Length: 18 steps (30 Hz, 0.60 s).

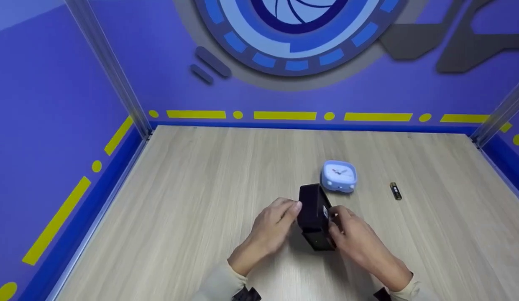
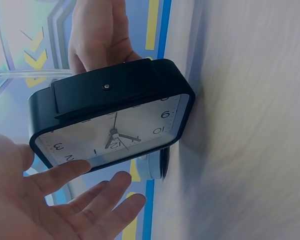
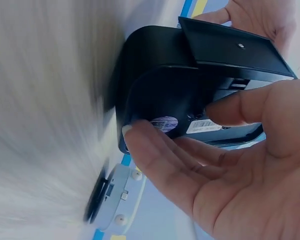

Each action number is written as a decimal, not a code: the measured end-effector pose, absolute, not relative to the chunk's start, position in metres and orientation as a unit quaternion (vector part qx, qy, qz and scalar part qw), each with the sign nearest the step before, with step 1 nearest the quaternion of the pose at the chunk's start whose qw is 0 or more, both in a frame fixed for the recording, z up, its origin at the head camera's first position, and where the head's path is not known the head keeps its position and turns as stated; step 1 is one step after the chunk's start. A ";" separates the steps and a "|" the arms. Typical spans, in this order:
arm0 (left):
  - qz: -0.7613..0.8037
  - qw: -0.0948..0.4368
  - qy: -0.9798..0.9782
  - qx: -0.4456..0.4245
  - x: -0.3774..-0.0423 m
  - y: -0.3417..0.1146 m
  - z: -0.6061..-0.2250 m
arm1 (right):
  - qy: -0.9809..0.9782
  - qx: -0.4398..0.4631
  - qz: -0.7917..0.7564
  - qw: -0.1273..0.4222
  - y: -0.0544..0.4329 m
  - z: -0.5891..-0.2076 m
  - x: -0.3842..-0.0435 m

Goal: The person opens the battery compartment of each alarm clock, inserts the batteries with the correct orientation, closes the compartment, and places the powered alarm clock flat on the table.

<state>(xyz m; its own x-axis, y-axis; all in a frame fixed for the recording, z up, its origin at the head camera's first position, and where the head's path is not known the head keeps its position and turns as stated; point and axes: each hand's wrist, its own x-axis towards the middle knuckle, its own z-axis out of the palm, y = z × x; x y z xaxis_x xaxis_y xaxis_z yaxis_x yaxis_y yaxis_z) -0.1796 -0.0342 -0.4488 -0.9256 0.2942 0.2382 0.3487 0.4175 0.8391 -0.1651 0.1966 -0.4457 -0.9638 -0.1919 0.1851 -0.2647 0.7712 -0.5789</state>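
In the head view, my black clock [image 1: 311,207] stood on one short side on the wood-grain table [image 1: 209,175], between my hands. My left hand [image 1: 272,225] was at its nine o'clock, the thumb against its edge; my right hand [image 1: 356,235] was at four o'clock, fingers bent towards the back. The blue clock [image 1: 339,176] sat just beyond, at one o'clock, and a battery [image 1: 395,191] lay farther off, at about two. Pale sleeves [image 1: 221,282] covered my forearms.

From the left wrist, the white dial [image 2: 97,142] was towards me. My left hand was at seven o'clock of the black clock, fingers spread apart, the index finger lying across its front rim. My right hand showed at twelve, behind it, and the blue clock at five.

From the right wrist, I saw the dark back, with a purple sticker [image 3: 164,123] and a white label [image 3: 204,126]. My right hand was at five o'clock, thumb and index finger apart, tips at the back; I cannot tell how firmly they pressed.
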 end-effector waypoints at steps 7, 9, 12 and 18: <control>-0.507 0.022 -0.841 -0.186 -0.179 -0.033 -0.449 | -0.929 0.105 0.353 0.034 0.197 -0.439 -0.164; -0.510 0.022 -0.840 -0.185 -0.179 -0.032 -0.449 | -0.929 0.102 0.355 0.036 0.197 -0.439 -0.164; -0.512 0.022 -0.838 -0.189 -0.179 -0.031 -0.450 | -0.928 0.103 0.355 0.042 0.196 -0.439 -0.163; -0.504 0.025 -0.840 -0.200 -0.179 -0.031 -0.449 | -0.921 0.110 0.372 0.043 0.194 -0.441 -0.163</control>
<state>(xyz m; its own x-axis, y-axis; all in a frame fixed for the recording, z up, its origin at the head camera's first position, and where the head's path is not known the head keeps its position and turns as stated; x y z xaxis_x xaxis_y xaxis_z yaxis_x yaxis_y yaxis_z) -0.1793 -0.0314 -0.4491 -0.9191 0.3098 0.2434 0.3606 0.4127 0.8364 -0.1631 0.1940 -0.4412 -0.9722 -0.1700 0.1609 -0.2340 0.6994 -0.6754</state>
